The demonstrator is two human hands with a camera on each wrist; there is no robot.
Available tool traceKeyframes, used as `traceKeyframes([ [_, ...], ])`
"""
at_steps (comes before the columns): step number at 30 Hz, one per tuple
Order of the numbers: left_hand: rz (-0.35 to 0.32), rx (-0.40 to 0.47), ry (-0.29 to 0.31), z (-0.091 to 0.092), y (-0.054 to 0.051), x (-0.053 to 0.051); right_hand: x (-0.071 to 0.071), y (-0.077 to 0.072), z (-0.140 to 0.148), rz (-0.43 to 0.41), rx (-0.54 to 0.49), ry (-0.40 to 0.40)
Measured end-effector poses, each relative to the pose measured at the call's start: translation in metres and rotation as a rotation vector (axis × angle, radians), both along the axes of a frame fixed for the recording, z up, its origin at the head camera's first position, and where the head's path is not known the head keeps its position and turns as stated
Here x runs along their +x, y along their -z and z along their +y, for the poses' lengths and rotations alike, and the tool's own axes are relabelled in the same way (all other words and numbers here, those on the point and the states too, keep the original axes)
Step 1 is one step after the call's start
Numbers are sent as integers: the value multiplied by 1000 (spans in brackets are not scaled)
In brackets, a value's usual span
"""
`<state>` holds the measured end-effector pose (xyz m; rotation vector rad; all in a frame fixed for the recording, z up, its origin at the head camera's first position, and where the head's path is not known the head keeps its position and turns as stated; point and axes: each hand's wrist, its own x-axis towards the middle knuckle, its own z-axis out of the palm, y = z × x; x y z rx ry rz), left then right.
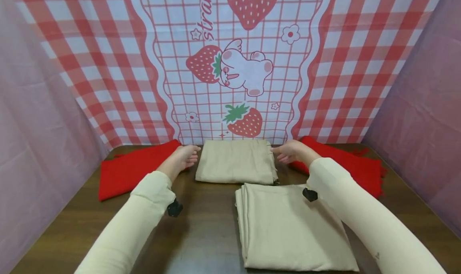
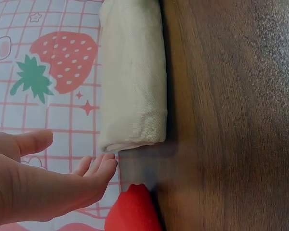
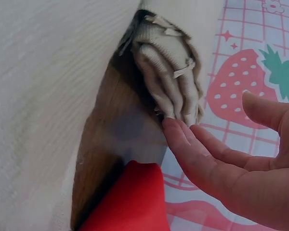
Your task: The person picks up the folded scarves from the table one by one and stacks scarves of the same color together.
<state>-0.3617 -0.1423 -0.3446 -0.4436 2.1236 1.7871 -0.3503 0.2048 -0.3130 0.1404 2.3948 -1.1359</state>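
Reaching forward over the desk (image 1: 205, 234), a person holds both arms out toward a folded beige cloth (image 1: 234, 162) that lies at the back, close to the foot of the printed backdrop (image 1: 237, 85). The left hand (image 1: 184, 157) is just beside the cloth's left end, its fingers loosely extended and the thumb held apart; it grips nothing, and the left wrist view shows a small gap between fingertips and fabric. The right hand (image 1: 291, 150) is at the opposite end, also with relaxed fingers and nothing in its grasp. In the right wrist view its fingertips meet the frayed, layered edge, though whether they actually touch it I cannot tell.

A larger beige cloth (image 1: 288, 230), folded with several layers along its left side, lies nearer the person and right of centre, partly under the right sleeve (image 1: 371, 218) as the head view shows it. One red cloth (image 1: 129, 174) lies at the back left, behind the left hand and the left sleeve (image 1: 122, 226); another red cloth with fringe (image 1: 349, 168) lies at the back right. A black piece (image 1: 175, 208) shows at each wrist. Pink curtains (image 1: 43, 146) hang on both sides.
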Motion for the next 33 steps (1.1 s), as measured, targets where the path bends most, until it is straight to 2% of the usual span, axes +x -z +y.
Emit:
traceKeyframes([
  [3, -7, 0, 6, 2, 1, 1, -1, 2, 2, -25, -12, -6],
  [4, -21, -14, -9, 8, -9, 11, -2, 3, 2, -32, -20, -11],
  [10, -65, 32, 8, 12, -17, 22, -8, 8, 5, -86, -85, -20],
  [14, -96, 60, 5, 13, -11, 20, -10, 14, 6, -112, -125, -1],
  [21, -110, 97, 14, 11, 3, 18, -10, 20, 5, -130, -162, 51],
  [22, -113, 104, 18, 9, 7, 14, -11, 20, 5, -135, -164, 45],
  [25, -118, 136, 53, -4, 38, -18, -13, 20, 4, -160, -177, 27],
  [29, -127, 149, 91, -25, 95, -79, -17, 21, 5, -198, -200, 14],
  [30, -128, 153, 84, -22, 92, -75, -18, 20, 5, -202, -202, 11],
  [31, -128, 145, 85, -23, 99, -83, -19, 20, 4, -198, -195, 7],
  [33, -136, 130, 82, -23, 104, -90, -20, 20, 3, -189, -176, 0],
])
